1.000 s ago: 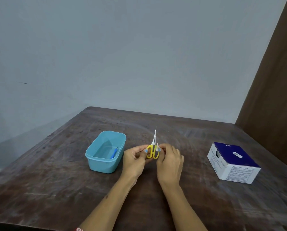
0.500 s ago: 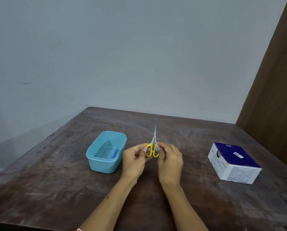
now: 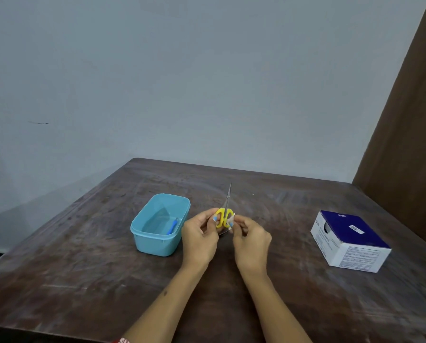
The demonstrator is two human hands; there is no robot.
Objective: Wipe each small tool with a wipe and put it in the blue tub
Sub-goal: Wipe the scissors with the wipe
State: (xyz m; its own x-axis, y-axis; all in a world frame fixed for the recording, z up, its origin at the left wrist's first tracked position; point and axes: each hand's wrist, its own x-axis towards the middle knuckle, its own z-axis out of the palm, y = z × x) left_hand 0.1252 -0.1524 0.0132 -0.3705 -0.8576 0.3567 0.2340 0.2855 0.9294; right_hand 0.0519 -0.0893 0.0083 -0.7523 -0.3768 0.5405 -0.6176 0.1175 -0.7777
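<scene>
Small scissors (image 3: 223,216) with yellow handles and thin steel blades point up and away, held above the middle of the table. My left hand (image 3: 200,237) pinches the left handle loop. My right hand (image 3: 252,240) pinches a small white wipe (image 3: 231,221) against the right handle loop. The blue tub (image 3: 142,232) stands to the left of my hands, open, with a small blue tool (image 3: 172,226) lying inside along its right wall.
A white and dark blue cardboard box (image 3: 350,240) sits at the right side of the dark wooden table (image 3: 83,268). A grey wall rises behind the table, and a brown panel stands at the far right.
The wipe has come down from the blades to the right handle loop. Both hands have stayed at about the same place, with the scissors still upright.
</scene>
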